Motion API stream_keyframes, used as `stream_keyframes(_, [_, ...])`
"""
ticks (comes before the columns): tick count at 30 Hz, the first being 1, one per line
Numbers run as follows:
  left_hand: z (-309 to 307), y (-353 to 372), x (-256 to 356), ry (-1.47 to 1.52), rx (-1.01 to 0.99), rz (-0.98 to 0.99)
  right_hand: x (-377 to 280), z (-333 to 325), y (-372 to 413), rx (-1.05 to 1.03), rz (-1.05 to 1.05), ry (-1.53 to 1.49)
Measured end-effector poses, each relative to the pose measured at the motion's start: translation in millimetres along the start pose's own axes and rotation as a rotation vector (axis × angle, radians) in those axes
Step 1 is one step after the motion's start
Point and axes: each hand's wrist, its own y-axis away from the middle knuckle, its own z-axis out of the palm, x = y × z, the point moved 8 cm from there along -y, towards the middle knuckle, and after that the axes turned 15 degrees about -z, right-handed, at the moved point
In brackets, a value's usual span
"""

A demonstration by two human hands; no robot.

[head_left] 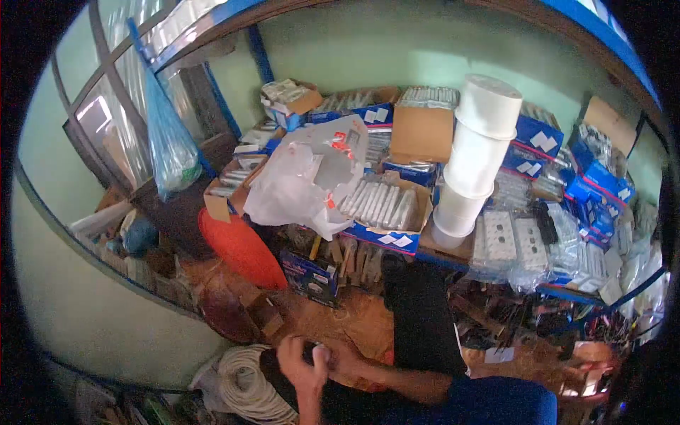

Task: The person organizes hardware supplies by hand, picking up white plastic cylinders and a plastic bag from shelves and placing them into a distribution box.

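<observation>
At the lower middle, my left hand [301, 365] is closed, its fingers curled round a small dark object [309, 352] whose kind I cannot make out. My right hand [343, 356] meets it from the right, and its fingers are partly hidden in shadow. Both hands are close together over my dark-clothed lap. A coil of pale cord or hose [244, 379] lies just left of my left hand.
Ahead is a shelf with blue boxes of wrapped packets [382, 205], a white plastic bag [283, 188], a tall stack of white tubs [482, 142] and bagged socket strips [499, 241]. A red oval piece [241, 248] leans below. A blue bag [166, 142] hangs at left.
</observation>
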Motion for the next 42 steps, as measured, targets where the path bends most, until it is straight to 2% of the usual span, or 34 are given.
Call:
stream_keyframes(2, [6.5,5.3,-4.4,-0.018,-0.046,-0.034,-16.6,5.2,-4.7,0.064,0.151,-0.413])
stream_keyframes(3, [8.3,6.0,-19.4,0.012,-0.048,-0.068,15.5,22.7,11.0,0.116,0.238,-0.534])
stream_keyframes(4, [16.3,5.1,-28.5,0.063,-0.053,-0.099,0.6,9.3,2.2,0.075,0.151,-0.334])
stream_keyframes(5, [8.4,0.8,-39.8,0.274,-0.077,-0.294,-15.1,-4.3,-6.2,0.045,0.070,-0.113])
stream_keyframes(6, [-3.2,-3.0,-42.8,0.340,-0.016,-0.387,-30.5,-17.5,-13.2,0.033,0.000,0.103])
stream_keyframes(7, [1.3,-0.7,-57.3,0.349,0.004,-0.400,-17.6,-16.4,-7.9,0.035,-0.086,0.257])
stream_keyframes(8, [2.5,2.5,-74.1,0.338,0.038,-0.419,2.6,-7.3,0.6,0.042,-0.065,0.195])
stream_keyframes(10, [11.3,11.7,-58.9,0.278,0.004,-0.278,40.3,12.0,18.2,0.060,-0.021,0.073])
stream_keyframes(11, [13.8,14.9,-38.4,0.200,-0.100,-0.105,31.1,16.6,10.6,0.069,-0.047,0.069])
stream_keyframes(12, [12.5,15.0,-17.7,0.103,-0.054,0.010,21.9,19.8,3.3,0.077,-0.067,0.060])
stream_keyframes(14, [8.2,13.6,-28.1,0.132,-0.046,-0.064,2.8,15.0,-9.8,0.059,-0.091,0.067])
stream_keyframes(16, [-3.1,4.3,-67.7,0.413,-0.005,-0.210,-6.0,5.0,-13.3,-0.039,0.046,0.108])
stream_keyframes(17, [-8.2,1.1,-80.5,0.289,0.075,-0.282,-11.0,1.7,-10.4,-0.112,0.192,0.126])
stream_keyframes(18, [-1.5,4.4,-72.9,0.332,0.026,-0.253,-9.6,0.4,-6.7,-0.177,0.331,0.137])
stream_keyframes(19, [-0.5,4.1,-67.5,0.355,-0.010,-0.210,-14.1,0.0,-11.4,-0.084,0.116,0.063])
stream_keyframes(21, [0.5,11.0,-67.3,0.271,-0.020,-0.088,-0.6,4.3,-11.6,-0.068,0.034,-0.001])
stream_keyframes(22, [5.1,14.3,-64.0,0.245,-0.062,-0.093,2.7,11.5,-10.6,-0.054,0.003,-0.039])
stream_keyframes(24, [4.1,11.8,-72.7,0.304,-0.127,-0.186,7.7,24.8,-11.0,-0.134,0.100,-0.021])
stream_keyframes(26, [16.2,12.7,-126.3,0.421,-0.140,-0.426,2.0,7.5,-9.2,-0.180,0.170,0.089])
stream_keyframes(27, [-0.6,0.4,-113.5,0.401,-0.107,-0.483,-3.5,6.0,-12.6,-0.187,0.175,0.159])
stream_keyframes(28, [-17.5,-5.5,-100.3,0.307,-0.027,-0.443,-6.8,10.3,-13.6,-0.197,0.176,0.208])
stream_keyframes(29, [-14.7,-4.2,-94.3,0.272,0.003,-0.330,-3.8,12.2,-12.8,-0.231,0.209,0.134])
stream_keyframes(30, [-7.4,-2.6,-84.3,0.226,0.032,-0.210,-6.8,12.0,-17.9,-0.169,0.167,0.047])
stream_keyframes(32, [-1.0,-2.9,-52.7,0.239,-0.021,-0.124,-25.4,9.0,-31.3,-0.061,0.102,-0.113])
stream_keyframes(34, [17.2,3.6,-67.1,0.241,-0.011,-0.106,-6.2,4.0,-23.0,-0.079,0.141,0.017])
stream_keyframes(36, [25.5,-1.8,-99.5,0.392,-0.020,-0.418,11.5,-3.6,-11.5,-0.134,0.129,0.217])
stream_keyframes(37, [11.4,-12.9,-91.2,0.345,0.040,-0.426,-5.0,-9.2,-17.0,-0.102,0.150,0.139])
stream_keyframes(38, [10.8,-18.2,-92.0,0.300,0.011,-0.426,-1.9,-15.1,-18.4,-0.111,0.111,0.179])
stream_keyframes(40, [3.8,-18.5,-60.4,0.259,0.055,-0.222,10.7,-18.6,-18.4,-0.113,0.031,0.239])
stream_keyframes(41, [6.2,-18.6,-45.1,0.259,0.028,-0.126,-14.5,-20.1,-31.4,-0.025,0.018,0.077])
stream_keyframes(42, [10.8,-15.5,-29.8,0.253,-0.016,-0.034,-8.2,-19.1,-38.9,-0.047,0.027,0.134])
